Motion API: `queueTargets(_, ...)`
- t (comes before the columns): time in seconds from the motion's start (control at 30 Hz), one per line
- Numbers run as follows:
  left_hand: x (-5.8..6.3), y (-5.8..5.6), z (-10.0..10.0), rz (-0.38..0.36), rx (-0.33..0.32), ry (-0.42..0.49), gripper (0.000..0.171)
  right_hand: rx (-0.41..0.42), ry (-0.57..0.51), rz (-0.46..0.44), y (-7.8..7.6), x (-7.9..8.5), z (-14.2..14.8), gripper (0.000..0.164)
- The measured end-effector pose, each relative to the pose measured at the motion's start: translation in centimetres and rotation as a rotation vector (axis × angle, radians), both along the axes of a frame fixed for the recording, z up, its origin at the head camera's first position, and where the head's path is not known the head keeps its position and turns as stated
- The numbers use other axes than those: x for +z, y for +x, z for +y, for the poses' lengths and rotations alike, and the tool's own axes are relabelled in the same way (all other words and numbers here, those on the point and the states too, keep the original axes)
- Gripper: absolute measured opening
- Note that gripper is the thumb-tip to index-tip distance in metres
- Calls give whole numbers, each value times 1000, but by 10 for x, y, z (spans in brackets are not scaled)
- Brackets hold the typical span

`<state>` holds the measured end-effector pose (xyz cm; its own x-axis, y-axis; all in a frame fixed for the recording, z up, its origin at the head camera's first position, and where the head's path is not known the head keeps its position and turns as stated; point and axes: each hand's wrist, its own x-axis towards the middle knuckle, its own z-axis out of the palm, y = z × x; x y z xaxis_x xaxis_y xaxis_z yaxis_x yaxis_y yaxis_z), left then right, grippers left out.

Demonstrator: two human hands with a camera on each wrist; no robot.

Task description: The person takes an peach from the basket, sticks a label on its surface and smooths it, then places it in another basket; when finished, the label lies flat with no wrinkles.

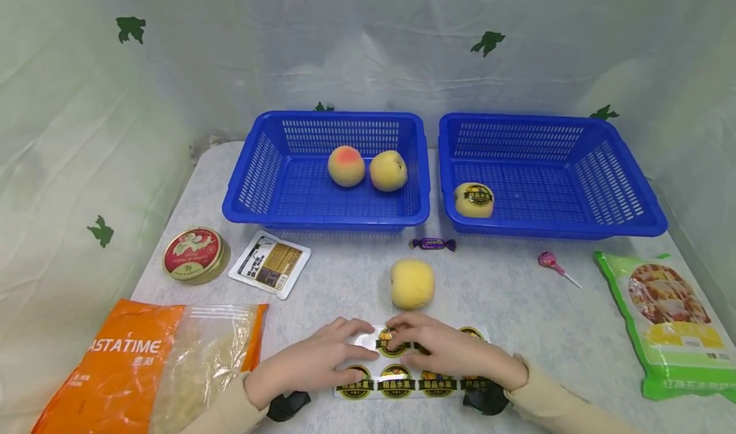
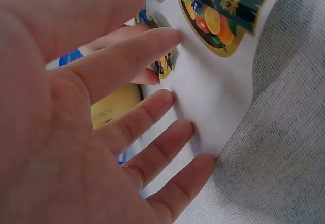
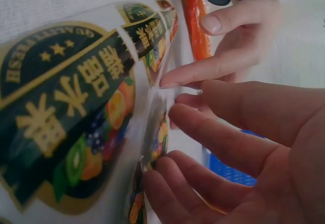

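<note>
A glossy white sheet of black-and-gold fruit stickers (image 1: pixel 397 390) lies on the table in the head view. My left hand (image 1: pixel 313 360) rests on its left part, straight fingers touching a bare white patch (image 2: pixel 213 102) at the upper left corner. From the other side my right hand (image 1: pixel 454 351) touches the upper-row sticker (image 1: pixel 386 346) beside that patch, its fingertips at the sticker's edge (image 3: pixel 158 137). Thumb and forefinger stand apart in the right wrist view. Whether the edge is lifted I cannot tell. A yellow peach (image 1: pixel 412 284) sits just beyond the sheet.
Two peaches lie in the left blue basket (image 1: pixel 322 220); a stickered peach (image 1: pixel 474 209) is in the right one (image 1: pixel 552 229). Around stand a round tin (image 1: pixel 195 255), a flat packet (image 1: pixel 270 263), an orange bag (image 1: pixel 126 364), a wrapped candy (image 1: pixel 432 244), a lollipop (image 1: pixel 549 261) and a green bag (image 1: pixel 669 325).
</note>
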<state>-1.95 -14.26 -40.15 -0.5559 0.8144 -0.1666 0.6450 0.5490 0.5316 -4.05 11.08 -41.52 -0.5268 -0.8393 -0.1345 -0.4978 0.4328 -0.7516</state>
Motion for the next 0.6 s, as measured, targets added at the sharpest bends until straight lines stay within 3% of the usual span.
queueTargets(0.2, -2, 1, 1, 56, 2, -13, 31, 1, 39, 86, 2, -2, -1, 21)
queueTargets(0.6, -2, 3, 3, 6, 29, -26, 32, -14, 6, 135, 9, -6, -4, 23)
